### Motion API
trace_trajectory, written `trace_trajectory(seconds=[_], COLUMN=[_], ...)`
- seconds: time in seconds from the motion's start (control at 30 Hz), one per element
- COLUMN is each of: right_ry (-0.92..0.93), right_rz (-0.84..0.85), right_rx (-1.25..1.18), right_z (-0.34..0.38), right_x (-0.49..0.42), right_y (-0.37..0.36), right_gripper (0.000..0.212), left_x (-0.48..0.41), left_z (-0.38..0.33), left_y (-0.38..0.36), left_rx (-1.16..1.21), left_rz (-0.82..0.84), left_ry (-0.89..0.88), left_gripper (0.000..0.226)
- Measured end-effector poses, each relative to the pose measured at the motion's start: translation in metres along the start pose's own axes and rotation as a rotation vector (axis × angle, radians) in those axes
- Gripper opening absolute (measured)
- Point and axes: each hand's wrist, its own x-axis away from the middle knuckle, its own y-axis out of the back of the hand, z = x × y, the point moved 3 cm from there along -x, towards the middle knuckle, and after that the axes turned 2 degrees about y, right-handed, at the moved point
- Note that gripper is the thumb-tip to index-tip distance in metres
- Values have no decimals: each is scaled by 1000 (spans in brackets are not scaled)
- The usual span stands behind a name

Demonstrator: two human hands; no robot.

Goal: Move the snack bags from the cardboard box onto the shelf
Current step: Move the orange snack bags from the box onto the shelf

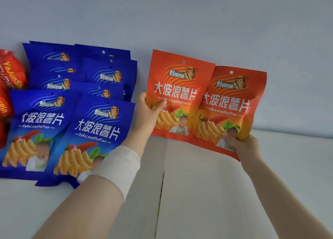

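Nearest, a white wrap (120, 165) circles the left wrist, which crosses over the front blue bags (72, 112) lying just left of it. Beyond it the left hand (149, 111) grips one orange bag (178, 94) by its side edge, thumb on the front. The right hand (243, 145) pinches a second orange bag (232, 102) at its lower corner. Both bags stand upright over the shelf (207, 193), the first overlapping the second, tops close to the wall (180, 13). The cardboard box is out of view. Held only by an edge and a corner, either bag could flop forward once released, since nothing props them. The left forearm could also drag the blue stack out of line, toward the red bags (12, 75) farther left.
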Motion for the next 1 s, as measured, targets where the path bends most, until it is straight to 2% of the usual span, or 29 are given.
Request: trace_trajectory(seconds=[0.23,0.43,0.57,0.67,0.77,1.0], right_ry=[8,35,62,83,87,112], right_rz=[76,60,20,-73,-139,-162], right_rx=[-8,41,128,178,183,149], right_z=[5,-3,-4,-9,-13,-16], right_x=[-36,-56,-66,-66,-62,-55], right_y=[-46,-56,-57,-55,-57,-61], right_gripper=[14,13,30,42,46,52], left_x=[-29,-35,-35,-34,-30,-23], left_z=[16,23,23,24,25,25], left_y=[8,1,-5,-7,-10,-20], left_rx=[13,-14,-44,-16,40,52], left_rz=[-145,-185,-227,-257,-290,-432], left_ry=[1,9,0,2,-4,34], left_gripper=[60,63,65,65,65,59])
